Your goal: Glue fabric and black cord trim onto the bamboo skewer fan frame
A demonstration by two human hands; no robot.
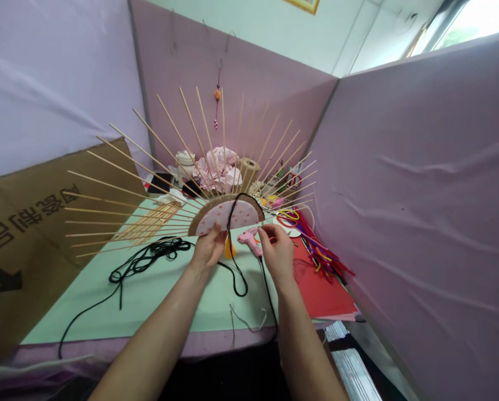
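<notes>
A disc with a spotted pale pink face and brown rim (211, 202) stands on the table, with long thin wooden sticks (190, 114) fanning out from its edge. My left hand (209, 247) grips its lower part, thumb against the face. Black cord (231, 214) loops over the face and along the top of the rim, running down toward my right hand (278, 249). That hand is closed in a pinch at the lower right of the disc, apparently on the cord. Just left of it is a pink glue gun (249, 239), its cable trailing down. A yellow tassel-like piece (229, 248) shows between my hands.
A tangle of black cord (149, 259) lies at left beside loose sticks (153, 220). Red sheets (322, 284), colourful pipe cleaners (316, 245) and scissors (288, 218) are at right. Pink crumpled material (218, 170) sits behind. A cardboard sheet (44, 234) leans at left.
</notes>
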